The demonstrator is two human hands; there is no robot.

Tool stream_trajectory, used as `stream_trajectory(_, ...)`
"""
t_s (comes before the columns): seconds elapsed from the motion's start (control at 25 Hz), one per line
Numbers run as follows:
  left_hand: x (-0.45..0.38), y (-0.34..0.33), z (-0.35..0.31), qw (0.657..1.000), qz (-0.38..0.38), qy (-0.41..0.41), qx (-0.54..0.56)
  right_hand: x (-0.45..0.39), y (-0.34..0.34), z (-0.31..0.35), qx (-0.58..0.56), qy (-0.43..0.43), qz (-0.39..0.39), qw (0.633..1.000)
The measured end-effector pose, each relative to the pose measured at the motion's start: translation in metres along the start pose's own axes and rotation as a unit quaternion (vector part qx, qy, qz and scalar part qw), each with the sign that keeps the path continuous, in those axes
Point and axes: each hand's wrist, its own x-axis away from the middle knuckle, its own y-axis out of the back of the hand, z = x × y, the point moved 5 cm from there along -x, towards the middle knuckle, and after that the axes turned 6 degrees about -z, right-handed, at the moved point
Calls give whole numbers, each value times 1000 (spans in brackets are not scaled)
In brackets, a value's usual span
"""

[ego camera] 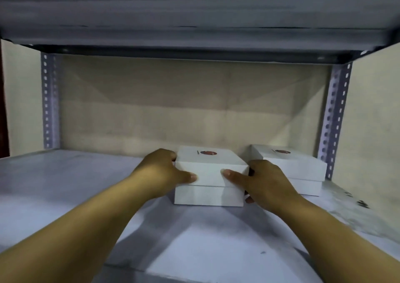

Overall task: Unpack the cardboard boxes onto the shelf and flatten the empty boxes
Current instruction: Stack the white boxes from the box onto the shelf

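Risk lies rightward: left hand (161, 170) and right hand (265, 182) hold the white box (208, 181) in a two-sided grip on the shelf (75, 191); pushing right could knock the second box (290, 170) or trap fingers.

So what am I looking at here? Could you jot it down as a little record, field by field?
setting: grey metal shelf against a beige wall
held item: white box, resting on the shelf
left hand: grips the box's left side, thumb on its front
right hand: grips the box's right side, thumb on its front
second item: another white box, to the right, further back
gap between boxes: small, not touching
box tops: each has a small red mark
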Motion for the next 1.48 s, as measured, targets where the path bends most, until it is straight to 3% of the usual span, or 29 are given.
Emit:
stream_trajectory(0.36,-39,-24,-15,992,-78,-29,-96,-11,14,-14,134,47,-98,985)
stream_trajectory(0.64,-36,-46,-9,988,-138,-73,-15,-16,26,-19,177,95,-183,962)
stream_trajectory(0.8,-32,-35,-3,975,-171,-139,-42,-15,22,-18,264,160,-184,933)
stream_trajectory(0.96,-31,-44,-1,971,-136,-172,-93,-12,22,-14,319,185,-194,909)
stream_trajectory(1.08,-32,-52,-5,965,-105,-198,-134,-14,19,-15,370,150,-162,902)
stream_trajectory(1.48,-41,-71,7,962,4,-169,-213,-20,7,-35,375,56,-66,923)
